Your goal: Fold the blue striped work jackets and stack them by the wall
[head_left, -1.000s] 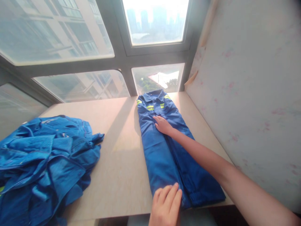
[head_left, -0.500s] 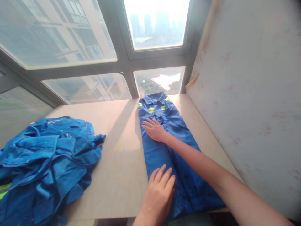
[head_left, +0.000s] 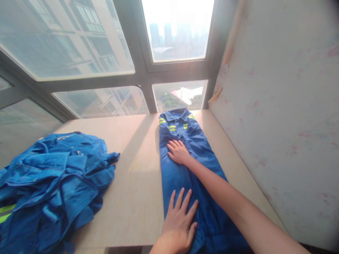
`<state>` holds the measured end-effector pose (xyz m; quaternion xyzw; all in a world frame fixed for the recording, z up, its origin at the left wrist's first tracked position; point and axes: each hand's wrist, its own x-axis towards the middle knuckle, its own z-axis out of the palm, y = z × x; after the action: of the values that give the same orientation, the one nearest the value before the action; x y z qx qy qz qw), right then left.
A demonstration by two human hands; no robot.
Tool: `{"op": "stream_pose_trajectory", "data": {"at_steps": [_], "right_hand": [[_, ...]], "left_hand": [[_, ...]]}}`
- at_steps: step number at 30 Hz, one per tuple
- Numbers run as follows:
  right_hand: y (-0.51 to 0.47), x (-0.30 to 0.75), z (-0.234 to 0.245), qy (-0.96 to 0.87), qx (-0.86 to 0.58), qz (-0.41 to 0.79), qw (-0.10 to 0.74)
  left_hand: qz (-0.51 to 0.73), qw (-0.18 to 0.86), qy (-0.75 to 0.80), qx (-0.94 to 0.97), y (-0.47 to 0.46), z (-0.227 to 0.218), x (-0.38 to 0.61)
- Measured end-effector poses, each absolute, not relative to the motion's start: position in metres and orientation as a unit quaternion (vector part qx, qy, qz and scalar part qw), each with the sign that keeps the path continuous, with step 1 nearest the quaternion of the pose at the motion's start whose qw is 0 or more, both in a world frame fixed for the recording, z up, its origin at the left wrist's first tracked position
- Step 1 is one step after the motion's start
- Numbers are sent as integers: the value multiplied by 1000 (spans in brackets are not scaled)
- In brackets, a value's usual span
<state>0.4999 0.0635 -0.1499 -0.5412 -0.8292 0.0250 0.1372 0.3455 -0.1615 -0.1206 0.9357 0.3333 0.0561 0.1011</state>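
Observation:
A blue work jacket (head_left: 212,165) with yellow-green reflective strips lies folded into a long narrow shape, its collar toward the window. My right hand (head_left: 178,151) rests flat on the cloth below the chest strips, fingers spread. Closer to me, my left hand (head_left: 178,222) also lies flat on the garment, with its fingers and thumb apart. Neither hand grips anything. The right forearm crosses over the middle of the jacket and hides part of it. The garment's lower end runs to the bottom of the view.
On the left, a crumpled pile of blue clothing (head_left: 58,180) with a reflective strip sits on the pale wooden surface (head_left: 132,197). Window frames (head_left: 106,80) border the back. A wall with flowered paper (head_left: 278,106) stands close on the right.
My right hand has slid slightly right and toward me over the cloth. My left hand's fingers have spread and flattened, with the thumb now showing. The view has shifted a little.

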Motion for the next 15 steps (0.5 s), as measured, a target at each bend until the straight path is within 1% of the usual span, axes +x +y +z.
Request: {"op": "stream_pose_trajectory", "data": {"at_steps": [4, 7, 9, 11, 15], "right_hand": [[51, 485, -144, -834, -535, -9, 136], [63, 465, -132, -864, -481, -33, 143], [84, 451, -125, -880, -452, -21, 146], [110, 442, -122, -875, -464, 4, 138], [164, 439, -132, -827, -547, 37, 123]], "left_hand": [[57, 86, 326, 940, -172, -128, 337], [65, 70, 330, 939, -176, -133, 336], [73, 55, 327, 940, -178, -138, 337], [88, 35, 322, 942, -179, -148, 339], [154, -23, 316, 936, -180, -176, 345]]}}
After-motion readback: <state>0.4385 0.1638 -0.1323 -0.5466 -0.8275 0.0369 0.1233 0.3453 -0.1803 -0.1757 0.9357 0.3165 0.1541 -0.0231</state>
